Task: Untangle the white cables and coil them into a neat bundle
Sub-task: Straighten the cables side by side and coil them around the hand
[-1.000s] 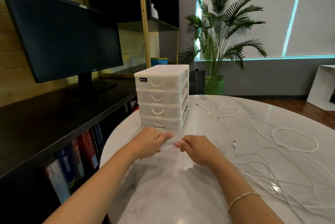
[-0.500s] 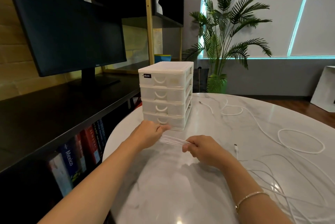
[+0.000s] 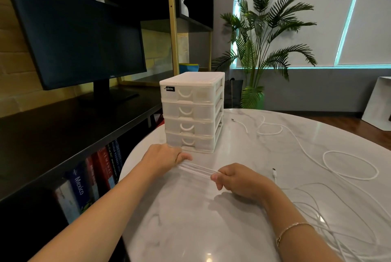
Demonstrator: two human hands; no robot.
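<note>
I have my left hand (image 3: 163, 159) and right hand (image 3: 237, 179), fingers curled, pinching a taut band of white cable strands (image 3: 196, 170) just before the drawer unit (image 3: 193, 113), mid-coiling I judge; next, gather the slack right of it.

One camera sits on my head. It looks forward and down, close over the marble table (image 3: 190, 230), toward the far wall.

monitor (image 3: 80, 35) bezel: "DELL" | drawer unit (image 3: 192, 113) label: "box" | book spine (image 3: 78, 185): "Mexico"
</note>
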